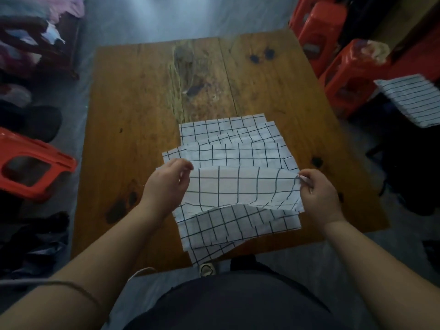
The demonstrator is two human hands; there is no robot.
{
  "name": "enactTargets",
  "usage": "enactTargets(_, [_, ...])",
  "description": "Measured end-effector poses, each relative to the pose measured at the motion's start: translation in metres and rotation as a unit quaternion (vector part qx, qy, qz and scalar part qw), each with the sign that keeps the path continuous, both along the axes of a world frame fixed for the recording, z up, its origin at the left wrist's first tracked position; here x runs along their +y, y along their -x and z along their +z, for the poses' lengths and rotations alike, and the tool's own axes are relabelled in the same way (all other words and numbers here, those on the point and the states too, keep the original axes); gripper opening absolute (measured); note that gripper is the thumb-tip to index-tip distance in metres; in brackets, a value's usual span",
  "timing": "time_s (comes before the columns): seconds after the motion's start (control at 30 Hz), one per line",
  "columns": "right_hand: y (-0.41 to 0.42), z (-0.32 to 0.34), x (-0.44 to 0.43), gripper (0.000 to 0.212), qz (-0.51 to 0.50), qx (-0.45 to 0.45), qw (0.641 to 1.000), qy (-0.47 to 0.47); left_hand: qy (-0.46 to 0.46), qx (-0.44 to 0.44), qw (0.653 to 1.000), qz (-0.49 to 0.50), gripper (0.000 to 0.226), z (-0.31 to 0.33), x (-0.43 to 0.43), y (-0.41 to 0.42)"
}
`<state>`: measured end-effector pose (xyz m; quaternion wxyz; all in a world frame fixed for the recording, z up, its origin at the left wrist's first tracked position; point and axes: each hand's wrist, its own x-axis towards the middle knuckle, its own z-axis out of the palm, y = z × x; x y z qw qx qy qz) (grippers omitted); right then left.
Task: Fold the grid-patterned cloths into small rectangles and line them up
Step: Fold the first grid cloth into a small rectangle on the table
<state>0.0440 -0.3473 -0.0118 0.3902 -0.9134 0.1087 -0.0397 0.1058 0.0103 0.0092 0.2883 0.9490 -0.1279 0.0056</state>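
Torso: dark, near-black fabric garment (238, 306) | Left forearm (100, 265): bare, thin brown cord band (81, 288) looped round it | Right forearm (371, 265): bare, unsleeved | left hand (166, 184), right hand (319, 194): bare

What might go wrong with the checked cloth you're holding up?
The held cloth sags between the left hand and right hand, which pinch only its ends, so the fold may come out crooked. The bottom cloth lies right at the table edge and might slide off.
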Motion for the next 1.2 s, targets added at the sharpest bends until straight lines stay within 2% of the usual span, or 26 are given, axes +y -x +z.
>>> enactTargets(0.23, [-0.107, -0.022, -0.013, 0.012, 0.055, 0.068, 0.996, -0.004, -0.026, 0.066, 0.991, 0.112, 0.020, -0.010, -0.031, -0.093])
enactTargets(0.37, [-0.161, -0.043, -0.008, 0.015, 0.066, 0.130, 0.989, 0.002, -0.064, 0.099, 0.977, 0.175, 0.048, -0.023, -0.043, -0.122])
enactTargets(0.43, [-0.182, -0.055, -0.005, 0.020, 0.068, 0.161, 0.985, 0.012, -0.063, 0.096, 0.979, 0.167, 0.053, -0.027, -0.052, -0.117])
enactTargets(0.57, [-0.204, -0.078, -0.005, 0.028, 0.059, 0.202, 0.978, 0.005, -0.080, 0.086, 0.991, 0.068, 0.052, -0.043, -0.069, -0.073])
enactTargets(0.67, [-0.194, -0.087, -0.007, 0.053, 0.039, 0.200, 0.979, 0.015, -0.060, 0.129, 0.986, 0.091, 0.050, -0.062, -0.071, -0.035])
enactTargets(0.73, [-0.175, -0.087, -0.010, 0.059, 0.022, 0.173, 0.985, 0.015, -0.035, 0.173, 0.973, 0.146, 0.050, -0.076, -0.066, -0.015])
enactTargets(0.83, [-0.130, -0.082, -0.013, 0.054, -0.008, 0.144, 0.990, -0.011, 0.011, 0.225, 0.947, 0.227, 0.045, -0.091, -0.053, 0.001])
enactTargets(0.93, [-0.077, -0.079, -0.013, 0.042, -0.030, 0.160, 0.987, -0.005, 0.108, 0.329, 0.886, 0.310, 0.044, -0.096, -0.046, 0.003])
enactTargets(1.0, [-0.047, -0.082, -0.011, 0.038, -0.015, 0.181, 0.983, 0.014, 0.139, 0.367, 0.865, 0.314, 0.043, -0.101, -0.040, 0.004])
enactTargets(1.1, [-0.020, -0.092, -0.005, 0.037, 0.074, 0.203, 0.973, 0.078, 0.200, 0.403, 0.848, 0.281, 0.035, -0.107, -0.034, 0.007])
enactTargets(1.2, [-0.012, -0.095, 0.003, 0.041, 0.125, 0.219, 0.955, 0.156, 0.190, 0.388, 0.868, 0.246, 0.032, -0.109, -0.039, 0.008])
